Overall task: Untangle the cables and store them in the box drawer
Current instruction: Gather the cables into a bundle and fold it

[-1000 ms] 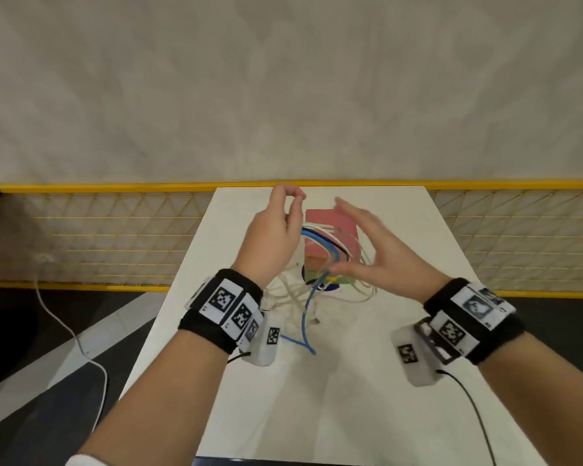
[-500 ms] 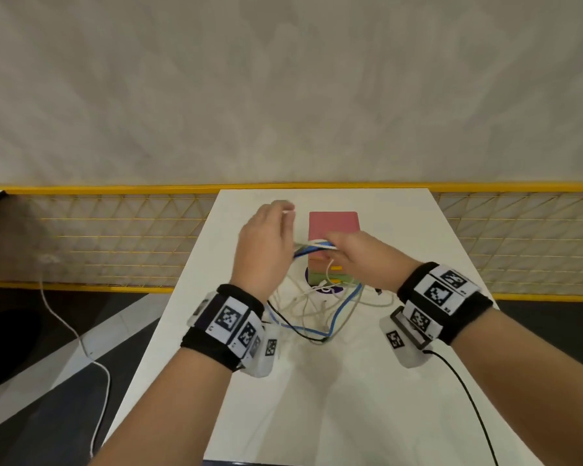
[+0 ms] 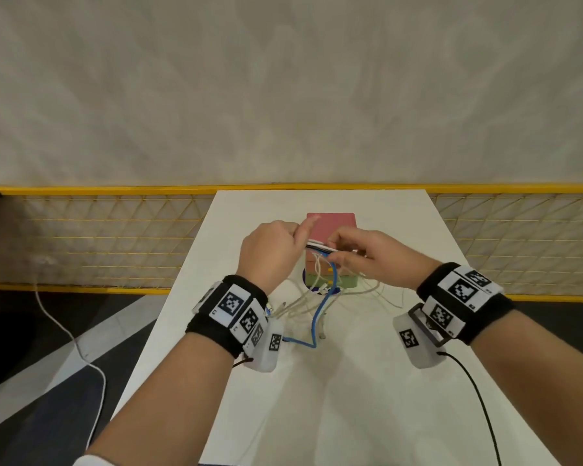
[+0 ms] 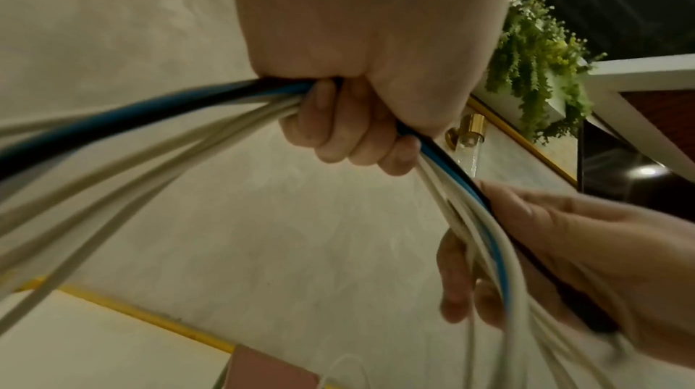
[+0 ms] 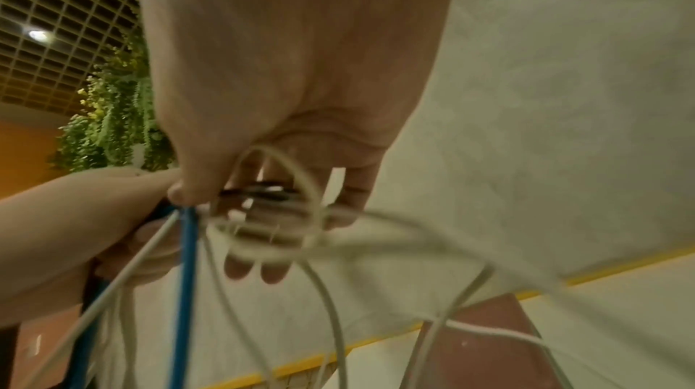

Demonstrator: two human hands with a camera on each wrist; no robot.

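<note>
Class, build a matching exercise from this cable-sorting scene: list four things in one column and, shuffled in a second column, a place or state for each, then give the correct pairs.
Column 1
1. left hand
2. blue cable
3. drawer box
4. white cable

Column 2
A. stands on the white table, beyond both hands
B. lies on the dark floor left of the table
C. grips a bundle of cables
D. hangs from the held bundle down to the tabletop

Pairs: 1-C, 2-D, 3-A, 4-B
</note>
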